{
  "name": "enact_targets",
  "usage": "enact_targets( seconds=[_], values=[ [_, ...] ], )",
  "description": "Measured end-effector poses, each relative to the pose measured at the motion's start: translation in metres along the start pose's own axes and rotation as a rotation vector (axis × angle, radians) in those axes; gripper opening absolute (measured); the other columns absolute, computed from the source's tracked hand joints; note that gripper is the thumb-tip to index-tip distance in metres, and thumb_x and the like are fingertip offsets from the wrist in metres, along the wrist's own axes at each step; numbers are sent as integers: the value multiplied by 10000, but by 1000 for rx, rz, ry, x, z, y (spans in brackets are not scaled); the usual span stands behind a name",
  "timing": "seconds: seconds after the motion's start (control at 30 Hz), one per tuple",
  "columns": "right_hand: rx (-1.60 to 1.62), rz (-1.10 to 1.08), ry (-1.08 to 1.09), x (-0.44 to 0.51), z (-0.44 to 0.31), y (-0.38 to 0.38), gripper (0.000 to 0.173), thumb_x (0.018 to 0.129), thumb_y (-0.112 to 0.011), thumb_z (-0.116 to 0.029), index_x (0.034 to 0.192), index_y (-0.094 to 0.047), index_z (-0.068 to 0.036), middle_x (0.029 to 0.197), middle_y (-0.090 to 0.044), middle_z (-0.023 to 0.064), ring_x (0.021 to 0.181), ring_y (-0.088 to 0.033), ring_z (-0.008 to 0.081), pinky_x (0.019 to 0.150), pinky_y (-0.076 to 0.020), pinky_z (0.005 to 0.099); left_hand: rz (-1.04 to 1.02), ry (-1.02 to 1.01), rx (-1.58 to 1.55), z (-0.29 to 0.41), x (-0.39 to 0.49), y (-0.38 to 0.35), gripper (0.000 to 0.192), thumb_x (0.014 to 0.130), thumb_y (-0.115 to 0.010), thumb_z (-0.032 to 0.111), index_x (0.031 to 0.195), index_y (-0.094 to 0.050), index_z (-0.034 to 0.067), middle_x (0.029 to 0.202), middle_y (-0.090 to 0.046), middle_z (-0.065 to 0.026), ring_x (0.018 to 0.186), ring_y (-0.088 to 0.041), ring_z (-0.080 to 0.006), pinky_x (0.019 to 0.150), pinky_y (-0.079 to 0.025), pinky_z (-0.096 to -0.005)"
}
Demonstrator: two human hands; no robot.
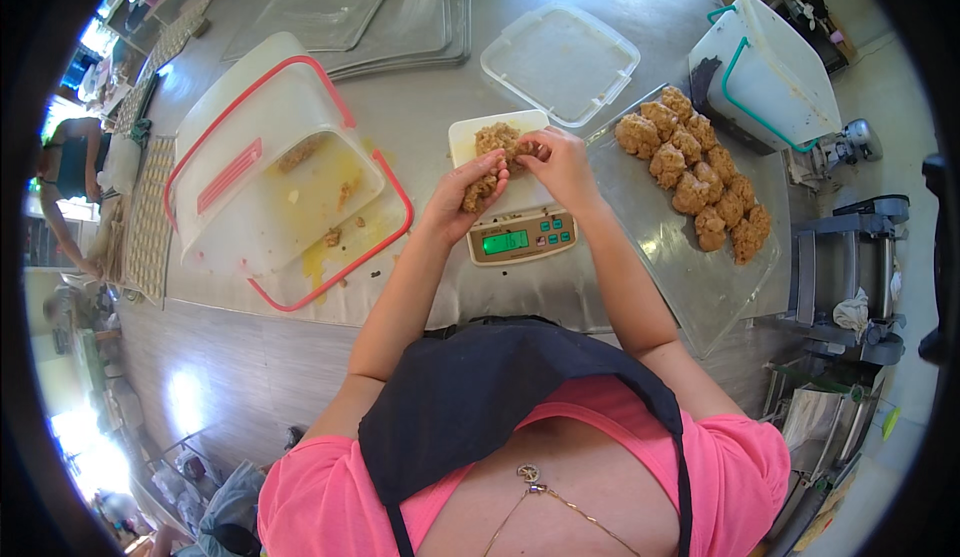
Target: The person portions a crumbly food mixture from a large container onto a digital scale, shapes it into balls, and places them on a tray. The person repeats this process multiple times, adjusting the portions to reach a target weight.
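Note:
Both hands are over a digital kitchen scale [523, 237] with a lit green display. My left hand [466, 195] holds a lump of brown, dough-like mixture [480, 191] in its curled fingers. Just right of it, my right hand [559, 163] pinches at a larger mass of the mixture [498, 139] on the scale's white platform [529, 193]. Whether its fingertips hold a piece is hard to tell. To the right, several rough balls of the same mixture [691, 191] sit close together on a clear sheet over a tray [645, 215].
At left a translucent plastic tub [262, 129] with red trim lies tipped, with mixture scraps and yellow liquid. A clear lid [561, 65] and stacked metal trays [405, 13] are beyond. A white tub with green handles [765, 76] stands right. A person [75, 159] is at far left.

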State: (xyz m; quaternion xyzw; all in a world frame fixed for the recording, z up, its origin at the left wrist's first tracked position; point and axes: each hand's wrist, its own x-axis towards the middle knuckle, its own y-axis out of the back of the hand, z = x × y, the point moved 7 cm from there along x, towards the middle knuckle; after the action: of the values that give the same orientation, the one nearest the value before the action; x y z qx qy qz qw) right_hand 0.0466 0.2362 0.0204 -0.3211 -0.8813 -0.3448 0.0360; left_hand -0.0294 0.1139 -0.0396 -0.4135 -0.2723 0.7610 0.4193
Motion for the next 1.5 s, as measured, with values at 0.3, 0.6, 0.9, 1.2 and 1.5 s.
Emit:
enact_targets(
  seconds=[0.3,0.6,0.9,1.2,1.5],
  values=[
    [-224,30,83,0,-20,16,523,690,-738,-142,1182,-559,-145,1210,-462,117,871,-595,255,765,-502,360,55,-43,-105,9,-8,15,311,882,-586,108,1162,-532,-17,981,-584,-70,859,-599,-135,753,-542,-227],
    [-331,-160,723,22,-30,-56,301,699,-701,-356,841,-631,-100,1005,-591,56,963,-555,281,789,-478,382,154,-177,-199,36,-22,39,275,874,-583,59,1138,-539,-7,950,-605,-81,836,-614,-162,738,-562,-252],
    [1227,680,-515,-37,79,21,366,840,-601,-380,1046,-589,-79,931,-616,60,882,-596,204,763,-486,346,95,-80,-157,6,-14,4,271,870,-588,69,1123,-530,-6,925,-599,-84,825,-609,-153,719,-554,-235],
    [107,1265,-634,-251,145,246,241,826,-645,-164,1025,-584,-43,1012,-549,79,1007,-510,255,904,-398,385,-23,249,-78,-86,5,-59,257,888,-561,70,1138,-523,22,949,-592,-71,842,-597,-151,718,-547,-239],
    [-976,884,-545,-227,128,253,221,820,-652,-228,961,-574,-77,1036,-480,128,1051,-426,294,898,-323,448,-54,371,25,-149,10,-93,253,879,-574,85,1118,-537,11,940,-594,-63,847,-597,-154,754,-527,-240]
  ],
)
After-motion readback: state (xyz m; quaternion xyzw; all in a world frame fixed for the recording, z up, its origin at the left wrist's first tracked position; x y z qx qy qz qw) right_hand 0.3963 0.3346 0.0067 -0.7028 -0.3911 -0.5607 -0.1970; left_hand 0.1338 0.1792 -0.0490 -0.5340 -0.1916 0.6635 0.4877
